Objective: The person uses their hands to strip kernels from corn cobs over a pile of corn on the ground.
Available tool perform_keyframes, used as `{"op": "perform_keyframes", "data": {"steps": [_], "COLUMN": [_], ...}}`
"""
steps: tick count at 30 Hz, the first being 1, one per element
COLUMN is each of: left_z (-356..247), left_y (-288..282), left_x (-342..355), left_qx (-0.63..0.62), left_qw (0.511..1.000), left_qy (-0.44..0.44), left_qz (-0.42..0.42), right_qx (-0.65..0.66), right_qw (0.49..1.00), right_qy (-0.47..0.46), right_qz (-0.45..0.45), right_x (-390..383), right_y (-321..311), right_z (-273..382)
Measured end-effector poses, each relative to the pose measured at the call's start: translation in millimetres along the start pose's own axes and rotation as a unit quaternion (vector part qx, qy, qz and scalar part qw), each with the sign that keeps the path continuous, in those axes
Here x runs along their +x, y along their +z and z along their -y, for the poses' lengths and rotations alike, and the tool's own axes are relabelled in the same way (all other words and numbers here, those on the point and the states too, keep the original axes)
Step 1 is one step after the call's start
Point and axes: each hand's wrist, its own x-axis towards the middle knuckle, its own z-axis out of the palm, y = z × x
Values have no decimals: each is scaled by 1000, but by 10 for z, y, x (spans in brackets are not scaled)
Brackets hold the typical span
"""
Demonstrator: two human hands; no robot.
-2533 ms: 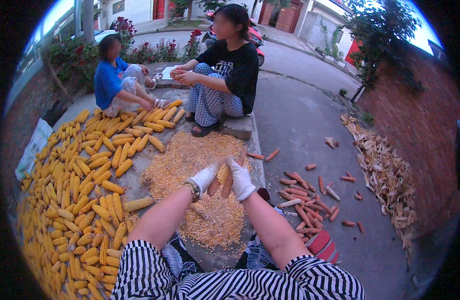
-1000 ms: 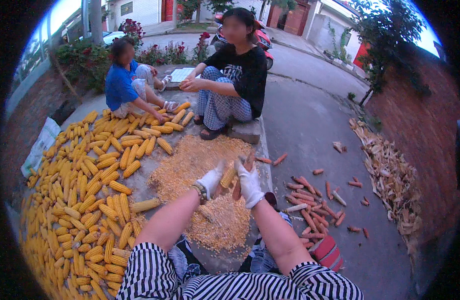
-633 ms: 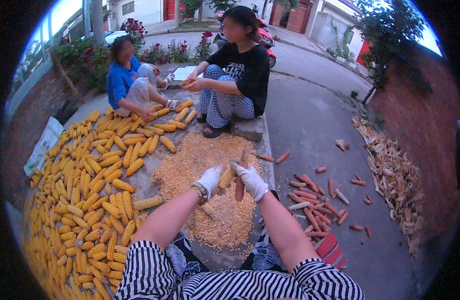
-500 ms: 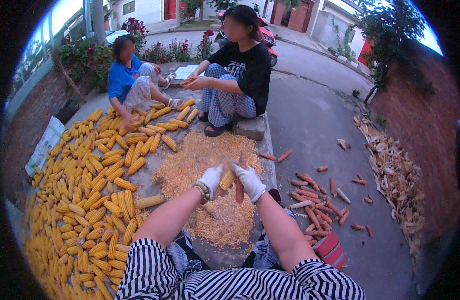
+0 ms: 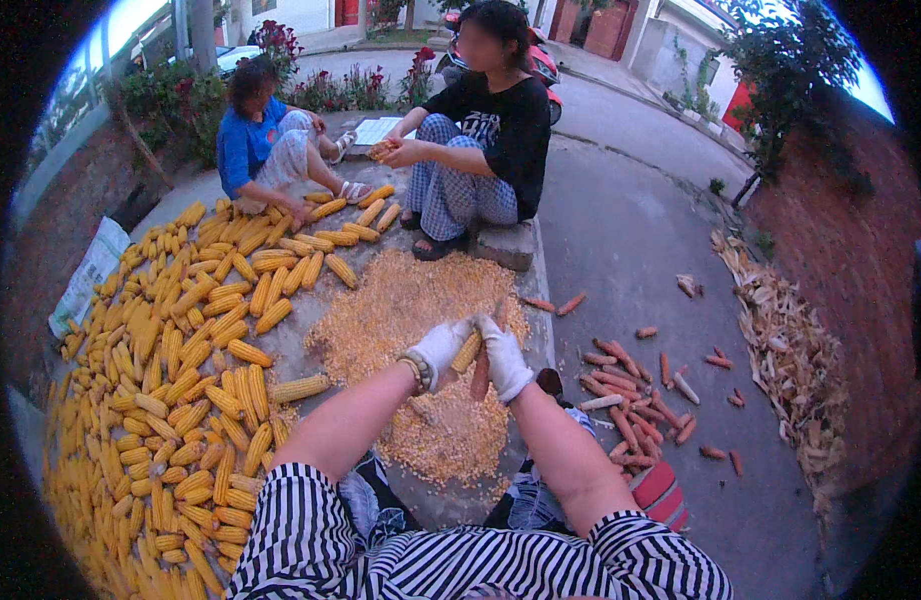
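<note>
In the head view, the left hand (image 5: 439,352), in a white glove, has its fingers closed around a yellow corn ear (image 5: 467,353). The gloved right hand (image 5: 506,364) grips a reddish cob (image 5: 480,380) close beside that ear, and both hands meet above a spread of loose kernels (image 5: 406,290) on the ground. Many whole ears (image 5: 181,400) lie to the left; stripped cobs (image 5: 624,382) lie to the right, with dry husks (image 5: 786,345) farther out. Two people sit beyond the kernels.
</note>
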Motion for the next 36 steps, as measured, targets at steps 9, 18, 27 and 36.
{"op": "perform_keyframes", "data": {"steps": [9, 18, 27, 36], "left_z": [-47, 17, 14, -27], "left_y": [-120, -88, -153, -210], "left_x": [-75, 154, 157, 257], "left_qx": [-91, -17, -241, -326], "left_qw": [995, 980, 965, 945], "left_qy": [-31, 191, -26, -1], "left_qz": [-3, -47, 97, 19], "right_qx": [99, 123, 131, 156], "right_qw": [992, 991, 991, 987], "right_qy": [77, -41, -18, -25], "right_qz": [17, 17, -12, 36], "right_x": [-299, -136, -210, -159], "right_y": [229, 290, 320, 344], "right_z": [387, 244, 297, 301]}}
